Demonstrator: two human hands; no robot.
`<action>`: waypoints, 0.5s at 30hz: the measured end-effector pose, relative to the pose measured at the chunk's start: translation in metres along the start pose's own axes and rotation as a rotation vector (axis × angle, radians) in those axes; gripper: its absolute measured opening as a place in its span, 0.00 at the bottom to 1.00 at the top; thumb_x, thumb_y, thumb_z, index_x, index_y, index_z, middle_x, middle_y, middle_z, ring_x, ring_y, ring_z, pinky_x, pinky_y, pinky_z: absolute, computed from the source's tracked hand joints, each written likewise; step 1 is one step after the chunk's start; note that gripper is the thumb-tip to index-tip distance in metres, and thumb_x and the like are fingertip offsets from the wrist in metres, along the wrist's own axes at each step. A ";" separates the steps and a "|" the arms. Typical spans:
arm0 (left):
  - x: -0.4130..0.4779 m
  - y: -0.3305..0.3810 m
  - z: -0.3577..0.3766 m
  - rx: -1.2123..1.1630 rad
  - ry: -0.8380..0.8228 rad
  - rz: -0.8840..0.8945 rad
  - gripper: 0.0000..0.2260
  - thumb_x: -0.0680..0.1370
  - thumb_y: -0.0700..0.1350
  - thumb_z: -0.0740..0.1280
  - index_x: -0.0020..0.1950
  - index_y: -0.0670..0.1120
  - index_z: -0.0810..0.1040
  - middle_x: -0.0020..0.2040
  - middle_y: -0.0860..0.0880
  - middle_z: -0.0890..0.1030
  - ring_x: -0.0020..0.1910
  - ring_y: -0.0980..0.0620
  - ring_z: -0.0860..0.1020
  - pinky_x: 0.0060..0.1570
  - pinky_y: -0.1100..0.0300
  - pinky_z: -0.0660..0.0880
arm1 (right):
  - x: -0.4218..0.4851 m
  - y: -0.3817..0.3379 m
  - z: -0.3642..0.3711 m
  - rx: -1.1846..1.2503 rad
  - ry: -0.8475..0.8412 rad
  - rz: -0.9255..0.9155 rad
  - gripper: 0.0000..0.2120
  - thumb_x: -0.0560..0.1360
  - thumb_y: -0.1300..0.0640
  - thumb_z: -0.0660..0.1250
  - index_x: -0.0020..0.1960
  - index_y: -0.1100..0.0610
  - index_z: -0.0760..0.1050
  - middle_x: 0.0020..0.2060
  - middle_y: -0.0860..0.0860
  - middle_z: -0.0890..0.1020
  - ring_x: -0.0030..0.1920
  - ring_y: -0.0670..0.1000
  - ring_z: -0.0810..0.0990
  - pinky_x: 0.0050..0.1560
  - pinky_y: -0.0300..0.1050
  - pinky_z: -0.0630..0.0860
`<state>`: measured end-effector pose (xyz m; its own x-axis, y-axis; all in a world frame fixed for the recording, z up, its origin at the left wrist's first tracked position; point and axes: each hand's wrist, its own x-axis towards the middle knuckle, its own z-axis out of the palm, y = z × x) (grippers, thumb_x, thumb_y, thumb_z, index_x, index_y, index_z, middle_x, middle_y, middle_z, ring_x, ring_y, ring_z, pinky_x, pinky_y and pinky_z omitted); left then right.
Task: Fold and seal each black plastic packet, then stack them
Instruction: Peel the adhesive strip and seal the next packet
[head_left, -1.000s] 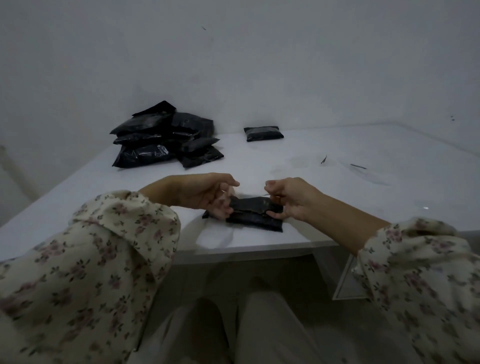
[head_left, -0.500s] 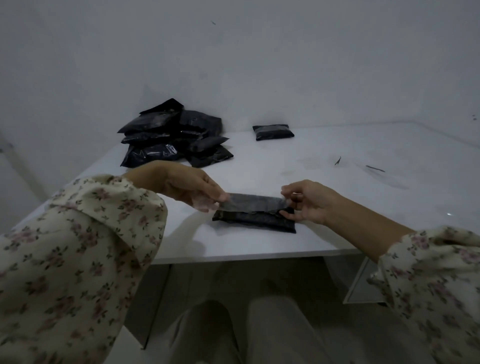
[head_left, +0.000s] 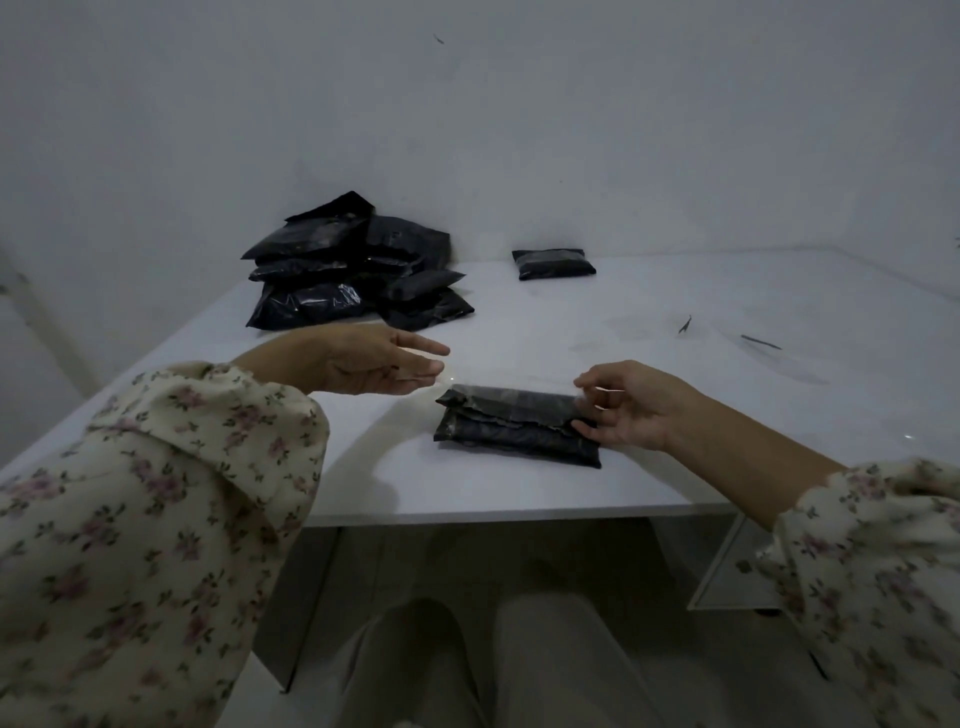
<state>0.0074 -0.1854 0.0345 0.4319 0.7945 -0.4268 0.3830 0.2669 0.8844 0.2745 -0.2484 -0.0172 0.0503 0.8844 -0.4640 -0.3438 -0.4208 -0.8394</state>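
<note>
Black plastic, glossy, in poor light. One folded black plastic packet (head_left: 519, 428) lay flat on the white table (head_left: 498, 493), between the two hands.

Right hand (head_left: 631, 405): clamped on the end of the packet nearest it, with the thumb at the flap edge and curled fingers over the top.

Left hand (head_left: 374, 364): hovered just off the packet's other end, fingers straight and close together. It gripped nothing and did not appear to touch the packet.

A faint pale strip seemed to run along the packet's edge farthest from both hands. It was too dim to tell whether this was tape.

Well beyond the right hand sat a single small folded black packet (head_left: 553, 263), alone. I judged it finished, the start of a stack.

Well beyond the left hand, against the wall, was a loose heap of larger black plastic packets (head_left: 353, 275). They looked unfolded, so I judged them still to do.

Progress looked early. The packet in hand was folded over, but its flap edge looked ragged and I could not confirm a seal. Left to do: press the seal down, set this packet on the lone one, then work through the heap.
</note>
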 end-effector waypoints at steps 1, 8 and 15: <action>0.000 -0.001 0.000 -0.011 0.007 -0.001 0.13 0.77 0.35 0.64 0.61 0.45 0.74 0.37 0.50 0.83 0.34 0.59 0.81 0.34 0.68 0.79 | 0.000 0.000 -0.001 0.007 -0.003 0.001 0.07 0.74 0.68 0.64 0.40 0.59 0.70 0.34 0.52 0.73 0.33 0.48 0.74 0.46 0.51 0.78; 0.007 -0.016 0.002 -0.034 0.048 -0.010 0.12 0.77 0.37 0.66 0.59 0.44 0.75 0.38 0.50 0.84 0.34 0.59 0.82 0.33 0.68 0.78 | -0.001 0.003 -0.003 -0.010 0.003 -0.048 0.06 0.73 0.70 0.67 0.42 0.61 0.73 0.37 0.53 0.75 0.32 0.46 0.73 0.37 0.51 0.81; 0.013 -0.033 0.012 -0.047 0.085 0.035 0.15 0.73 0.36 0.70 0.59 0.44 0.75 0.41 0.48 0.84 0.35 0.58 0.81 0.32 0.67 0.77 | -0.005 0.013 -0.011 -0.045 0.010 -0.137 0.07 0.72 0.72 0.66 0.43 0.62 0.73 0.36 0.54 0.74 0.33 0.47 0.73 0.37 0.45 0.83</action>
<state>0.0103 -0.1906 -0.0022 0.3726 0.8468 -0.3796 0.3292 0.2619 0.9072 0.2799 -0.2601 -0.0289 0.1034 0.9321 -0.3470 -0.2907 -0.3054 -0.9068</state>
